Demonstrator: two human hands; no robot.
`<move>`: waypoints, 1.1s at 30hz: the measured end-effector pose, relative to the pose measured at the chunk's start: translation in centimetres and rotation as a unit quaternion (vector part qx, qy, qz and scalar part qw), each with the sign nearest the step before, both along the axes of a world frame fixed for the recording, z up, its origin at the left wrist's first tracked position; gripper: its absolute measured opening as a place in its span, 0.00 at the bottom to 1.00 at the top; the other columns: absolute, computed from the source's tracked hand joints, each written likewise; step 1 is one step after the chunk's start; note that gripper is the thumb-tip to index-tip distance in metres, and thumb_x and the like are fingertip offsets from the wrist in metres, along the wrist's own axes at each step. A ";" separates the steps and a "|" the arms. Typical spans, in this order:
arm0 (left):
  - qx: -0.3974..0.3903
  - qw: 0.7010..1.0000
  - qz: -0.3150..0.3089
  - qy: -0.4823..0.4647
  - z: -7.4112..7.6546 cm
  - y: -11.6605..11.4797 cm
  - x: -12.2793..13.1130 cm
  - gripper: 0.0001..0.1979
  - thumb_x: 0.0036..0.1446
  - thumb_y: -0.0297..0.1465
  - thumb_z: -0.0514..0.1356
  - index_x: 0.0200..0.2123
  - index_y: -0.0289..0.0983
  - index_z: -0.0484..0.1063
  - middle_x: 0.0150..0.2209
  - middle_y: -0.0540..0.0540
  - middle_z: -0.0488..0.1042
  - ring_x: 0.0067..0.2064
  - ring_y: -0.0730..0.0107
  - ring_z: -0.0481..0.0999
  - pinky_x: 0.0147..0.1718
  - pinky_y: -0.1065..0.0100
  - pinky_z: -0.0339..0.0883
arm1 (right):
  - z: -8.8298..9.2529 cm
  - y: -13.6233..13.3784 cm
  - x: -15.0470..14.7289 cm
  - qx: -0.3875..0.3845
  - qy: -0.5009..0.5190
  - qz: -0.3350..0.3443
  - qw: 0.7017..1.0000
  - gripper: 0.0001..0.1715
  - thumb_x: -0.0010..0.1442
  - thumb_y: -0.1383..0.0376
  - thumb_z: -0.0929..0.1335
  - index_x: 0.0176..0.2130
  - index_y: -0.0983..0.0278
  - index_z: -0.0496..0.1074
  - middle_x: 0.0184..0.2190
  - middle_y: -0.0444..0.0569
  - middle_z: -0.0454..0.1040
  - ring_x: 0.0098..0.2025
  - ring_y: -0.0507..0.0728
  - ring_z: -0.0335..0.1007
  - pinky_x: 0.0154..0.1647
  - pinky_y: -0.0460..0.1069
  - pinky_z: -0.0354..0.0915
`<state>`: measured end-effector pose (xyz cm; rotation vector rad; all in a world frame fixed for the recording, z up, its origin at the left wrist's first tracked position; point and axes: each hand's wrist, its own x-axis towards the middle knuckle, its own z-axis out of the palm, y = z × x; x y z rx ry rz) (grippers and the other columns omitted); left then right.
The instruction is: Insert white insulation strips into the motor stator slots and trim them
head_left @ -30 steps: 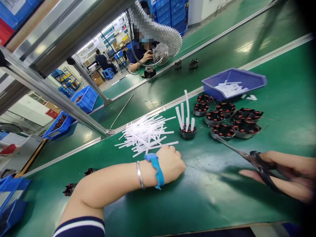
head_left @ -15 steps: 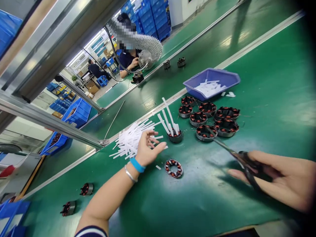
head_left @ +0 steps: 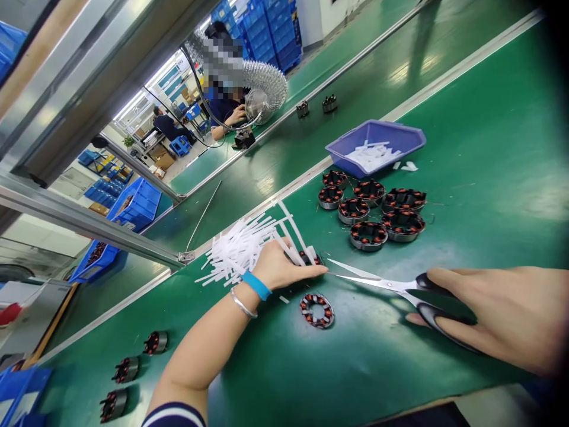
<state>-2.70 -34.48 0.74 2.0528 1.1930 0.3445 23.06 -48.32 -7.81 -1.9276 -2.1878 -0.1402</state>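
Surface: green mat [head_left: 400,367] runs along our bench, with a metal strip between it and a second green lane behind.
Left hand: our left hand [head_left: 284,270] lies over a stator [head_left: 309,257] that has white strips standing out of it; fingers curl round it, forefinger stretched flat toward the blades.
Left grip: closed on the stator, holding it down on the mat.
Right hand: our right hand [head_left: 498,311] has thumb and fingers through the black loops of the scissors [head_left: 391,284].
Right grip: clasped on the scissors; the blades stand a little apart, tips pointing at the held stator and just beside our left fingertip.
Loose stator: another stator [head_left: 316,309] lies flat on the mat just in front of our left hand, touched by neither hand.
Strips: a heap of white strips [head_left: 235,252] lies just behind our left wrist.
Batch: seven stators [head_left: 373,207] sit grouped beyond the scissors, well apart from both hands.
Tray: a blue tray [head_left: 400,135] with white offcuts stands behind that group.
Near edge: three small stators [head_left: 128,367] lie on their sides far to our left.
Background: a co-worker [head_left: 224,110] sits at the far lane beside a silver duct.
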 end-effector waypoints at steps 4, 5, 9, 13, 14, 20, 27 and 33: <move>0.050 0.998 0.021 -0.011 0.8 -0.6 -1.5 0.26 0.32 0.46 0.72 0.29 0.35 0.68 0.24 0.52 0.70 0.25 0.77 0.65 0.24 0.72 0.58 | -0.1 0.4 0.2 0.029 -0.045 0.045 0.998 0.16 0.54 0.47 0.64 0.31 0.56 0.67 0.20 0.46 0.72 0.20 0.63 0.69 0.21 0.51 0.45; 0.037 0.999 -0.004 -0.029 0.9 -0.6 -1.7 0.26 0.33 0.46 0.72 0.30 0.35 0.68 0.26 0.51 0.71 0.26 0.76 0.65 0.25 0.72 0.59 | 0.1 0.7 0.2 0.027 -0.050 0.049 0.997 0.16 0.54 0.47 0.64 0.30 0.56 0.67 0.19 0.45 0.71 0.20 0.63 0.68 0.21 0.51 0.44; -0.014 0.996 -0.078 -0.047 1.0 -0.1 -1.1 0.23 0.39 0.45 0.70 0.31 0.35 0.69 0.25 0.52 0.71 0.26 0.77 0.66 0.26 0.72 0.60 | 1.7 1.9 -0.3 -0.024 -0.052 0.068 0.996 0.17 0.55 0.47 0.64 0.29 0.55 0.68 0.18 0.45 0.71 0.19 0.61 0.67 0.20 0.50 0.42; 0.034 0.990 -0.136 -0.005 1.4 0.9 0.5 0.20 0.51 0.45 0.63 0.21 0.36 0.64 0.18 0.55 0.62 0.23 0.78 0.60 0.25 0.71 0.53 | 3.6 2.9 -2.0 -0.108 -0.063 0.053 0.991 0.19 0.55 0.45 0.63 0.29 0.55 0.69 0.18 0.46 0.72 0.20 0.63 0.68 0.20 0.50 0.43; 0.047 0.987 -0.152 0.003 1.4 1.1 0.9 0.21 0.54 0.44 0.61 0.19 0.36 0.62 0.17 0.55 0.60 0.23 0.78 0.58 0.26 0.71 0.52 | 4.0 3.0 -2.5 -0.124 -0.073 0.047 0.989 0.19 0.55 0.45 0.62 0.28 0.55 0.69 0.18 0.47 0.72 0.21 0.63 0.69 0.20 0.50 0.43; 0.075 0.974 -0.211 0.043 1.7 2.3 2.0 0.22 0.58 0.43 0.57 0.18 0.38 0.58 0.18 0.55 0.58 0.24 0.75 0.55 0.27 0.68 0.48 | 6.0 3.5 -4.8 -0.166 -0.142 0.048 0.975 0.19 0.57 0.47 0.62 0.29 0.58 0.67 0.20 0.48 0.71 0.22 0.64 0.70 0.21 0.51 0.43; 0.078 0.970 -0.224 0.055 1.5 2.9 2.0 0.24 0.59 0.44 0.56 0.16 0.39 0.54 0.17 0.54 0.56 0.23 0.75 0.53 0.27 0.68 0.47 | 7.8 3.9 -7.1 -0.229 -0.188 0.038 0.954 0.14 0.62 0.56 0.62 0.30 0.61 0.68 0.21 0.49 0.72 0.25 0.64 0.73 0.22 0.50 0.42; 0.052 0.982 -0.178 -0.034 0.4 4.1 0.7 0.26 0.61 0.44 0.53 0.15 0.38 0.54 0.16 0.53 0.55 0.22 0.76 0.56 0.27 0.68 0.51 | 5.5 2.2 -5.8 -0.178 -0.133 0.004 0.975 0.14 0.58 0.53 0.64 0.27 0.58 0.66 0.18 0.46 0.71 0.22 0.63 0.71 0.21 0.51 0.45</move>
